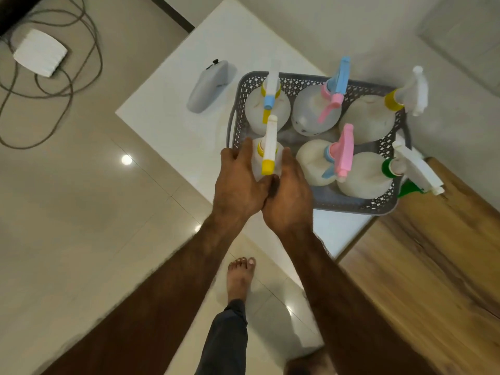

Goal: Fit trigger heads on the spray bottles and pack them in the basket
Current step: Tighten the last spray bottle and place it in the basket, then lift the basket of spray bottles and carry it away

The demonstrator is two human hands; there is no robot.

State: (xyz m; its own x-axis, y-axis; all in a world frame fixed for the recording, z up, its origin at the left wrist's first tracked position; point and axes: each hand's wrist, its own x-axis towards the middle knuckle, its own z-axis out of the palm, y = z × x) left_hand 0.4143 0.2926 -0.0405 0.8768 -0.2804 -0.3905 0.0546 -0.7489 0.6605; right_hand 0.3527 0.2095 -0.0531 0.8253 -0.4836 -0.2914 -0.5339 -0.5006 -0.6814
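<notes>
At the basket (351, 208)'s near-left corner, left hand (238, 182) and right hand (290, 196) curl fingers (244, 151) around a white bottle (256, 161), hiding most of its body; its trigger head (270, 143) shows.

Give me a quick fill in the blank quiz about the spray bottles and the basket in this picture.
1. The left hand and right hand both grip one spray bottle with a ____ nozzle tip.
2. Besides it, ____ other bottles stand in the basket.
3. The basket's colour is ____.
Missing words: yellow; five; grey.
</notes>
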